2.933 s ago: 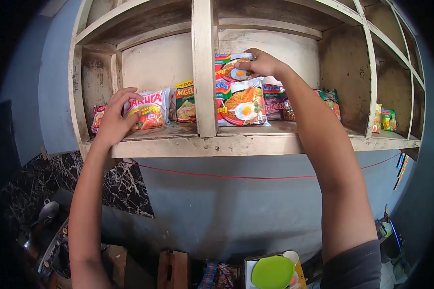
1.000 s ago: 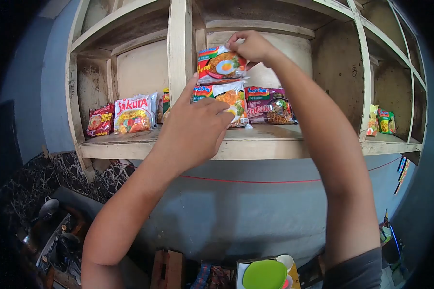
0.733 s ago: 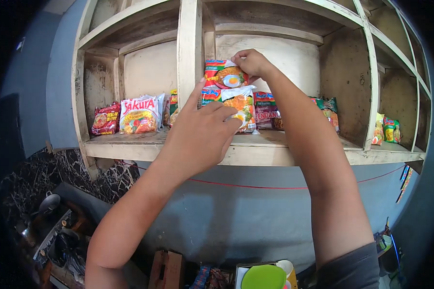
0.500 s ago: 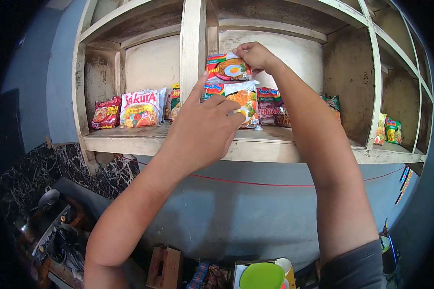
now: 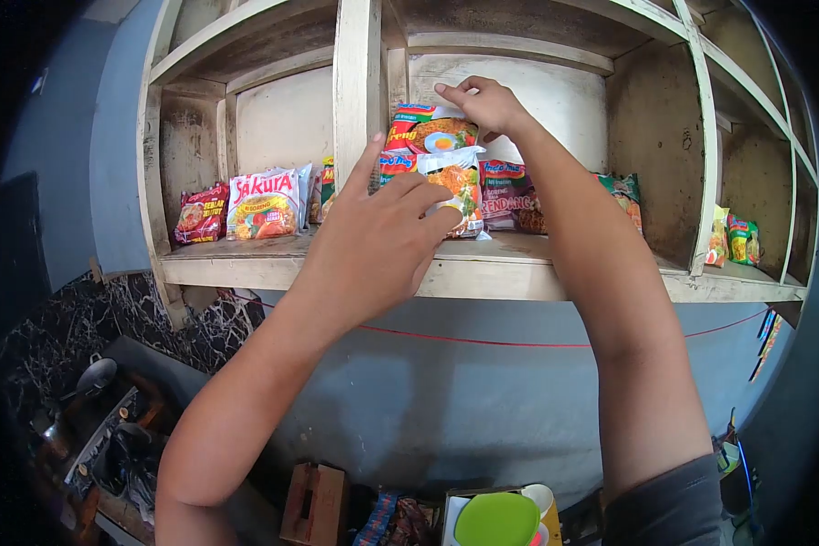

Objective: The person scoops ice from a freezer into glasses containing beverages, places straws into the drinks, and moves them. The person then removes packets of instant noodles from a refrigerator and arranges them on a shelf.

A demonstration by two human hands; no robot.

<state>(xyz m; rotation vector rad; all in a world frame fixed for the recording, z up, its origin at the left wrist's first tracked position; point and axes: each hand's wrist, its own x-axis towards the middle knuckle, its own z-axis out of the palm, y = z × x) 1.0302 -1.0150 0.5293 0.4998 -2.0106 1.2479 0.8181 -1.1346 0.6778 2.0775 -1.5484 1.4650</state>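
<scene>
My right hand [image 5: 480, 103] pinches the top edge of a red and green noodle packet [image 5: 428, 136] that stands behind another packet in the middle compartment of a worn wooden shelf [image 5: 482, 278]. My left hand [image 5: 378, 241] presses its fingertips against the front noodle packet [image 5: 458, 187], which stands upright on the shelf board just right of the wooden post [image 5: 358, 86]. A purple packet [image 5: 505, 193] stands next to it on the right.
A white Sakura packet [image 5: 264, 205], a red packet [image 5: 200, 214] and more packets fill the left compartment. Green packets [image 5: 735, 238] sit far right. A red string [image 5: 482, 341] runs under the shelf. Below are a green lid [image 5: 496, 519] and cookware [image 5: 91, 428].
My right hand has lowered the red and green packet so it now sits lower behind the front packet. My left hand stays against the front packet.
</scene>
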